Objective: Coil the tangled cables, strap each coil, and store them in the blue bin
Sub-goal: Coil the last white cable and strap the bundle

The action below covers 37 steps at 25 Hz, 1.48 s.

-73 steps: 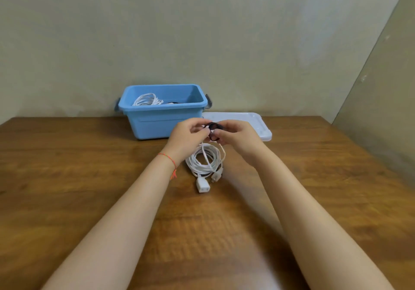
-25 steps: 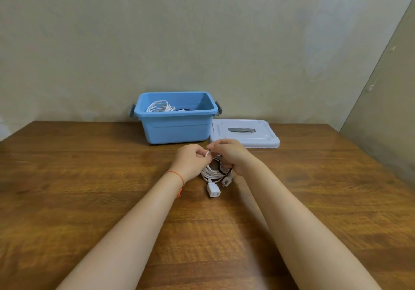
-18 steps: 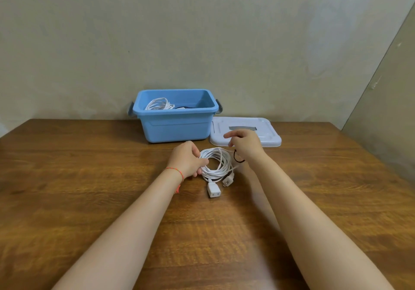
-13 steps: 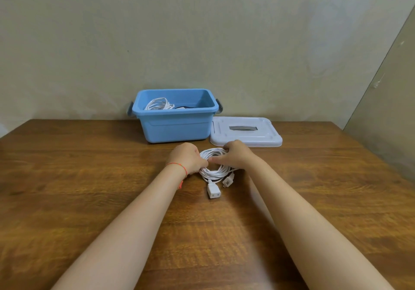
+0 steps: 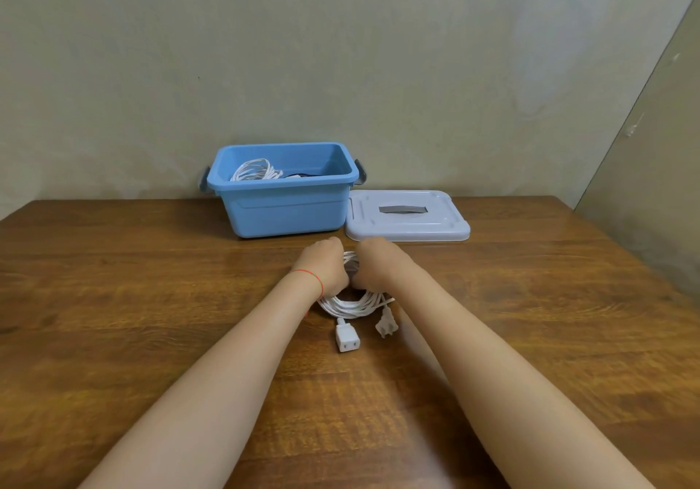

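head view: left hand [image 5: 322, 267] and right hand [image 5: 373, 265] around white cable coil [image 5: 350, 305]

Setting: a plain indoor room, most likely domestic or a bare recording corner; the exact kind cannot be told. Evidence: a wood-grain counter [image 5: 113, 318] set against a bare, unevenly painted greenish wall [image 5: 341, 52], with a second wall panel [image 5: 663, 185] meeting it at an angle. Beyond the fingers stand a household blue plastic storage bin [image 5: 284, 208] and its pale lid [image 5: 407, 215].
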### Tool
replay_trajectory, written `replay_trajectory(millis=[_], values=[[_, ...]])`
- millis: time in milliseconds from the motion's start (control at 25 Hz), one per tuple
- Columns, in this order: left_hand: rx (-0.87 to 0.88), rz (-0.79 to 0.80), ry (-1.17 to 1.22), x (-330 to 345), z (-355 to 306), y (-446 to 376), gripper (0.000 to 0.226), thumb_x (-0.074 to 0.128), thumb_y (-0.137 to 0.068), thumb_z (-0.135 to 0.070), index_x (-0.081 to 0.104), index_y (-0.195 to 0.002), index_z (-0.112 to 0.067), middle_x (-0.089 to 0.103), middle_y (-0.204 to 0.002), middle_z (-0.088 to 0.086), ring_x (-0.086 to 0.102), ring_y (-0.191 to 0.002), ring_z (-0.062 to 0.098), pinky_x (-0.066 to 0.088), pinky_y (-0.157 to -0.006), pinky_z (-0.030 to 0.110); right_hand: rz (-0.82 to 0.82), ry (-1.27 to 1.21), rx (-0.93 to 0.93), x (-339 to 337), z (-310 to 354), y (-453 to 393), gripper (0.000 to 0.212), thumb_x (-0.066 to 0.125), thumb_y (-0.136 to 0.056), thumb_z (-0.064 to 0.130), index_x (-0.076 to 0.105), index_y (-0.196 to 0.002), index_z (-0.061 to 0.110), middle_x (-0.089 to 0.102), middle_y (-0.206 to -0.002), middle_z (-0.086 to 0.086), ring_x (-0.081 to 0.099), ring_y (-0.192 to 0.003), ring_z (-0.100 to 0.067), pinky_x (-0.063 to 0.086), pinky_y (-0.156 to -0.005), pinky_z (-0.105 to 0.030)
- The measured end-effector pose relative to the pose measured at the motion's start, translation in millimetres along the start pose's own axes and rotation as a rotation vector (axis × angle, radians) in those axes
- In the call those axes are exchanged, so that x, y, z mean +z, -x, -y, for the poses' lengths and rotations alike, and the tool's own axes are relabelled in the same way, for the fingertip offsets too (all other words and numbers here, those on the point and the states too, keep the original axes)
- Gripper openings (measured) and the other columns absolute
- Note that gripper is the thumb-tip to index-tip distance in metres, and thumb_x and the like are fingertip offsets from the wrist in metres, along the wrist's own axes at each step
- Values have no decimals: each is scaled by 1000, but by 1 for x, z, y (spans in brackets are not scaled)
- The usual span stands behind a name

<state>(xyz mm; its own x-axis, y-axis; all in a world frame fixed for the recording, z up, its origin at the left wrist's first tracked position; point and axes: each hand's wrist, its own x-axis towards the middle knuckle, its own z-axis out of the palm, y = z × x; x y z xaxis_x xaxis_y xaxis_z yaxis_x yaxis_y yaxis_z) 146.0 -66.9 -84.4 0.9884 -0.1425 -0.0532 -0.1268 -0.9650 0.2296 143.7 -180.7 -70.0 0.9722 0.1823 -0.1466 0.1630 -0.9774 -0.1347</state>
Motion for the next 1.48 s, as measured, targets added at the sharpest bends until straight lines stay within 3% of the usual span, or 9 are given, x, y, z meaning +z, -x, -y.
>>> replay_trajectory(millis=[240,480,640,800,920,1040,1200,1320,1480], values=[[-54,217,1054,-8,13,29,12,49,-89,7,58,-90,0,62,-68,13,61,-48,18,55,-55,31,-200,-34,-131,-6,-3,33,25,56,-94,30,53,-111,11,59,-104,-7,58,-89,-24,41,-67,-32],[33,509,1524,-24,32,67,17,60,-88,-17,68,-76,-8,52,-53,0,60,-54,17,54,-68,32,-201,-135,-151,-11,1,63,19,54,-97,30,41,-96,17,48,-80,4,51,-75,-20,31,-53,-28],[-40,512,2046,-9,30,84,11,51,-92,-16,55,-88,-6,41,-55,-5,41,-42,7,50,-57,24,-175,-604,-155,-20,-17,87,15,71,-87,39,66,-86,24,65,-78,7,59,-69,-6,41,-59,-19],[-225,471,1958,-6,29,84,40,54,-97,-41,54,-76,-7,33,-49,-4,30,-37,9,34,-54,22,-373,-1000,-105,-26,-24,106,15,58,-98,24,72,-104,24,73,-86,8,55,-59,10,36,-57,-11],[-315,361,1992,1,26,81,51,36,-103,-48,52,-76,-8,33,-43,-4,28,-33,11,28,-54,26,-236,-931,-191,-17,-13,111,32,57,-98,15,54,-127,30,76,-88,7,61,-70,8,42,-67,-14],[-335,288,1976,7,29,78,47,29,-106,-38,52,-77,-9,32,-40,-4,26,-30,10,32,-48,25,-218,-745,-220,2,-5,106,17,59,-95,10,59,-108,22,74,-84,8,56,-54,2,46,-60,-25],[-330,232,1930,7,30,78,49,29,-106,-35,55,-76,-7,31,-42,-4,24,-31,10,33,-48,24,-362,-254,-232,18,4,97,16,63,-93,19,72,-101,30,61,-96,6,58,-88,-14,50,-77,-36],[-303,225,1928,12,25,80,50,26,-107,-35,57,-79,-7,32,-44,-1,25,-33,12,32,-49,25,-469,-6,-235,26,16,91,19,66,-91,19,68,-109,24,55,-99,0,58,-90,-24,47,-68,-35],[-256,184,1847,11,19,84,39,33,-104,-24,54,-75,-11,33,-42,-1,25,-32,12,34,-45,22,-798,142,-311,32,25,92,36,90,-52,6,58,-66,11,53,-62,-3,50,-48,-22,21,-45,-26]])
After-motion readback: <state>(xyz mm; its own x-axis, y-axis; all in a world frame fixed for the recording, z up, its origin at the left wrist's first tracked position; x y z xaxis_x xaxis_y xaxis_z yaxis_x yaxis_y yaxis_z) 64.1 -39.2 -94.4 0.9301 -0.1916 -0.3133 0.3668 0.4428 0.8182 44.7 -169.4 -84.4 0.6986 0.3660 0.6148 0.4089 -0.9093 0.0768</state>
